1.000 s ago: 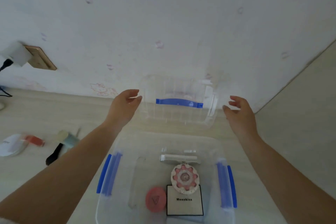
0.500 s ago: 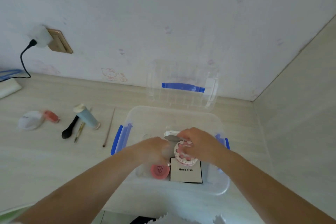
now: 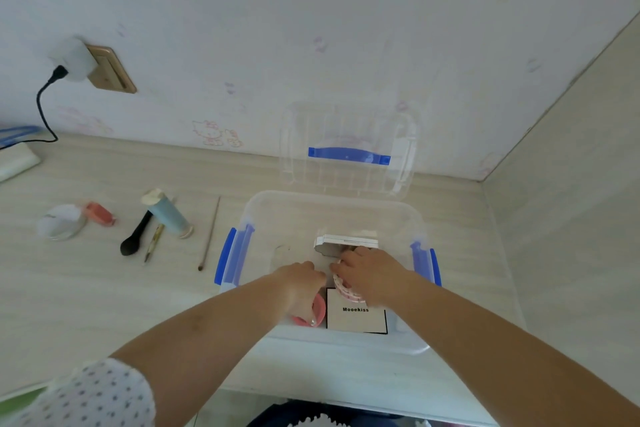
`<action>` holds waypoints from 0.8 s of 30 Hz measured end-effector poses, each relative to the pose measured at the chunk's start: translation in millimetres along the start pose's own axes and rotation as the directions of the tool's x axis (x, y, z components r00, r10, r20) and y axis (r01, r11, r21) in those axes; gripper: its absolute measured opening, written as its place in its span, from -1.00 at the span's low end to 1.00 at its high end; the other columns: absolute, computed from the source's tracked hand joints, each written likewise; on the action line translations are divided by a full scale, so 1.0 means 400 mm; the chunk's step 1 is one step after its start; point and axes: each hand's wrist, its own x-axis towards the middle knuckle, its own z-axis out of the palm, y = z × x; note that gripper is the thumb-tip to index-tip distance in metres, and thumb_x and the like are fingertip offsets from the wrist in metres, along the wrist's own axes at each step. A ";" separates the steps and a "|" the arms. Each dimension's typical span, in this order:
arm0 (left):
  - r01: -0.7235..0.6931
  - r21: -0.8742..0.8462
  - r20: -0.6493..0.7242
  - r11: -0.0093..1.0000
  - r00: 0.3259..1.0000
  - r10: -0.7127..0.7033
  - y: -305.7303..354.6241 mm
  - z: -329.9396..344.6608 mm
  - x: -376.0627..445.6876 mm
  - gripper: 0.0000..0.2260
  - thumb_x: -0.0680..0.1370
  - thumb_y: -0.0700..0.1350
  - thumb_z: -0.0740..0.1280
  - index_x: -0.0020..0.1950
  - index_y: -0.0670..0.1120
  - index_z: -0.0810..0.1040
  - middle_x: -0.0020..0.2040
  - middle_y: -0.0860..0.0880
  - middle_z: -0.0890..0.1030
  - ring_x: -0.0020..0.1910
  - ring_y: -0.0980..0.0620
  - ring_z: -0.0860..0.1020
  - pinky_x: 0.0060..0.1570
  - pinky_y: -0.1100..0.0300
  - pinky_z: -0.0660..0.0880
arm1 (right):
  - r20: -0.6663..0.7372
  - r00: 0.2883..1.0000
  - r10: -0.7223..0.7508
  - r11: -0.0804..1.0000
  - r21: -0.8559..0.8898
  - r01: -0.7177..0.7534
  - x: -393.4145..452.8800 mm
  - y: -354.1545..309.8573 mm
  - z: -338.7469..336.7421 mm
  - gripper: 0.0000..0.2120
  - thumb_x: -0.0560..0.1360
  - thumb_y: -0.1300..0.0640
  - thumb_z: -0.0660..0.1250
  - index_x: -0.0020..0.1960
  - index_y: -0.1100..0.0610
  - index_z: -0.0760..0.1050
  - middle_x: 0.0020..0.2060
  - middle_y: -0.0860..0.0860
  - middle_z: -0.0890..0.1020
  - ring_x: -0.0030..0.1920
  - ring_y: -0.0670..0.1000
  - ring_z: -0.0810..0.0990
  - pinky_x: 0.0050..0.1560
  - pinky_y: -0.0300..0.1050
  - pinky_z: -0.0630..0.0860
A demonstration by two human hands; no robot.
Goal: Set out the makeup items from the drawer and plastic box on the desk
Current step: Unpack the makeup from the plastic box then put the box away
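Note:
A clear plastic box (image 3: 332, 204) with blue side latches stands open on the desk, and both my hands are inside it. My left hand (image 3: 301, 284) grips a round pink compact (image 3: 318, 310). My right hand (image 3: 369, 274) curls round a pink-and-white round case (image 3: 344, 289). Under them lies a white "Mooekiss" box (image 3: 356, 317). A white and grey palette (image 3: 346, 241) lies behind my hands. The box's clear lid (image 3: 346, 149) with a blue handle leans against the wall.
On the desk to the left lie a thin brush (image 3: 209, 236), a light blue tube (image 3: 168, 213), a black brush (image 3: 135, 236), a pencil (image 3: 154, 243), a coral item (image 3: 100, 213) and a round white compact (image 3: 62, 222). A charger (image 3: 74, 59) is plugged into the wall socket. A side wall stands on the right.
My hands left the lid, which now leans on the wall, and dropped into the box. They have closed round the pink compact and the pink-and-white case.

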 end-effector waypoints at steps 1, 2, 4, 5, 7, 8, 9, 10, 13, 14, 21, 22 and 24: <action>-0.001 0.006 -0.002 1.000 1.000 0.001 0.000 0.001 0.001 -0.46 0.42 0.03 0.45 0.32 -0.12 0.39 0.20 -0.15 0.42 0.17 -0.17 0.48 0.12 -0.01 0.48 | -0.005 1.000 0.006 1.000 -0.015 -0.006 0.001 -0.002 0.001 -0.56 0.52 0.20 0.18 0.39 0.15 0.27 0.27 0.15 0.40 0.28 0.20 0.37 0.22 0.05 0.35; 0.001 0.012 0.001 1.000 1.000 -0.001 -0.001 0.002 0.003 -0.48 0.43 0.01 0.45 0.32 -0.12 0.39 0.21 -0.15 0.42 0.17 -0.17 0.48 0.12 0.00 0.48 | -0.013 1.000 0.012 1.000 -0.025 -0.012 0.001 -0.003 0.003 -0.58 0.52 0.22 0.15 0.38 0.15 0.28 0.25 0.16 0.40 0.27 0.20 0.36 0.21 0.04 0.33; 0.012 0.024 0.007 1.000 1.000 -0.013 -0.005 0.005 0.005 -0.53 0.45 -0.03 0.43 0.30 -0.13 0.41 0.23 -0.15 0.42 0.17 -0.16 0.48 0.12 0.02 0.47 | -0.014 1.000 0.018 0.999 -0.029 -0.019 0.001 -0.002 0.009 -0.60 0.52 0.24 0.13 0.36 0.15 0.31 0.23 0.18 0.40 0.26 0.21 0.36 0.19 0.03 0.31; 0.019 0.025 0.004 1.000 1.000 -0.019 -0.007 0.005 0.004 -0.55 0.46 -0.04 0.42 0.29 -0.14 0.41 0.23 -0.15 0.42 0.18 -0.16 0.48 0.11 0.02 0.46 | -0.023 1.000 0.016 0.999 -0.032 -0.017 0.001 0.000 0.012 -0.61 0.52 0.24 0.14 0.35 0.16 0.32 0.23 0.18 0.40 0.25 0.20 0.36 0.19 0.03 0.31; 0.028 0.010 -0.007 1.000 1.000 -0.028 -0.010 0.006 0.003 -0.54 0.46 -0.03 0.43 0.28 -0.15 0.41 0.23 -0.14 0.42 0.17 -0.15 0.48 0.10 0.02 0.46 | -0.038 0.999 0.010 0.999 -0.039 -0.011 0.004 0.003 0.012 -0.60 0.49 0.23 0.21 0.33 0.16 0.33 0.22 0.18 0.40 0.24 0.20 0.38 0.18 0.01 0.32; 0.029 -0.004 -0.012 1.000 1.000 -0.029 -0.012 0.007 0.004 -0.53 0.45 -0.02 0.44 0.28 -0.15 0.41 0.22 -0.14 0.43 0.17 -0.15 0.48 0.10 0.02 0.46 | -0.036 0.999 0.010 0.999 -0.038 -0.012 0.004 0.003 0.010 -0.57 0.47 0.23 0.26 0.33 0.15 0.33 0.22 0.17 0.39 0.23 0.19 0.38 0.19 0.00 0.32; 0.029 -0.021 -0.016 0.999 0.999 -0.030 -0.013 0.006 0.005 -0.53 0.45 -0.03 0.44 0.28 -0.15 0.41 0.22 -0.14 0.44 0.17 -0.14 0.49 0.10 0.03 0.46 | -0.026 1.000 0.012 0.999 -0.040 -0.013 0.005 0.003 0.009 -0.53 0.44 0.22 0.31 0.32 0.14 0.32 0.22 0.17 0.38 0.22 0.18 0.38 0.19 0.00 0.32; 0.028 -0.043 -0.020 0.999 0.999 -0.029 -0.013 0.005 0.006 -0.54 0.45 -0.04 0.44 0.28 -0.15 0.41 0.22 -0.13 0.46 0.16 -0.14 0.50 0.10 0.03 0.47 | -0.009 1.000 0.013 0.999 -0.043 -0.014 0.005 0.002 0.007 -0.48 0.39 0.21 0.38 0.32 0.13 0.32 0.21 0.16 0.38 0.21 0.17 0.39 0.18 0.00 0.33; 0.030 -0.131 -0.027 0.991 0.999 -0.034 -0.016 0.002 0.005 -0.61 0.46 -0.12 0.43 0.24 -0.14 0.43 0.23 -0.13 0.48 0.14 -0.14 0.52 0.09 0.05 0.48 | 0.060 0.998 0.008 0.999 -0.034 -0.006 0.002 -0.006 0.000 -0.34 0.30 0.12 0.49 0.32 0.10 0.29 0.19 0.16 0.36 0.17 0.16 0.41 0.15 0.02 0.37; 0.035 -0.163 -0.021 0.986 0.999 -0.039 -0.018 0.002 0.003 -0.62 0.46 -0.14 0.42 0.23 -0.14 0.44 0.23 -0.13 0.48 0.14 -0.14 0.52 0.09 0.06 0.48 | 0.083 0.997 0.010 1.000 -0.025 -0.008 0.000 -0.008 -0.003 -0.31 0.29 0.11 0.50 0.32 0.10 0.27 0.19 0.16 0.34 0.15 0.17 0.42 0.13 0.02 0.39; 0.007 -0.346 -0.133 0.938 0.989 -0.057 -0.045 -0.031 -0.037 -0.72 0.48 -0.25 0.36 0.18 -0.14 0.54 0.17 -0.07 0.57 0.15 -0.06 0.53 -0.05 0.24 0.39 | 0.060 0.997 0.048 0.968 0.242 -0.061 -0.021 -0.013 -0.044 -0.29 0.28 0.11 0.45 0.35 0.01 0.22 0.21 0.08 0.25 0.17 0.12 0.41 -0.04 -0.08 0.46; -0.002 -0.371 -0.173 0.928 0.983 -0.067 -0.055 -0.039 -0.050 -0.74 0.46 -0.25 0.36 0.15 -0.14 0.55 0.13 -0.06 0.59 0.10 -0.04 0.54 -0.10 0.28 0.37 | 0.042 0.998 0.056 0.951 0.303 -0.066 -0.027 -0.012 -0.051 -0.26 0.28 0.10 0.45 0.37 -0.02 0.20 0.21 0.05 0.24 0.20 0.10 0.38 -0.01 -0.08 0.49; -0.026 -0.463 -0.248 0.886 0.963 -0.102 -0.072 -0.060 -0.087 -0.76 0.44 -0.23 0.38 0.10 -0.13 0.56 0.02 -0.02 0.59 -0.03 0.02 0.52 -0.15 0.30 0.36 | 0.003 0.998 0.070 0.916 0.397 -0.065 -0.045 -0.008 -0.068 -0.19 0.28 0.06 0.46 0.42 -0.06 0.13 0.25 0.01 0.22 0.26 0.06 0.33 0.10 -0.07 0.50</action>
